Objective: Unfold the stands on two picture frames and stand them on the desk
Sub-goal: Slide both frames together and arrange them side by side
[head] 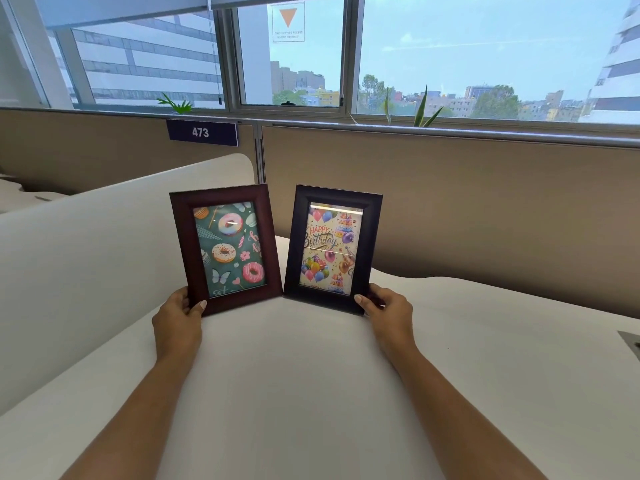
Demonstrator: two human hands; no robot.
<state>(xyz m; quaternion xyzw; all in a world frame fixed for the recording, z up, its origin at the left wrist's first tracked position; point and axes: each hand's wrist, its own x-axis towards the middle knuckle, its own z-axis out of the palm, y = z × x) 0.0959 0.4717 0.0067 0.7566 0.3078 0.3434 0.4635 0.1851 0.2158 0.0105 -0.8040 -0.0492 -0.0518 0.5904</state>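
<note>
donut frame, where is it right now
Left of centre in the head view, the donut frame stands on the desk, left hand gripping its corner, beside the birthday frame.

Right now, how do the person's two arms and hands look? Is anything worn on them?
Both forearms are bare as far as the picture shows: no sleeves, watch, bracelet or gloves. The left hand and the right hand show no rings on the fingers that can be seen. The fingernails look short and unpainted, with a pale natural tone.
</note>
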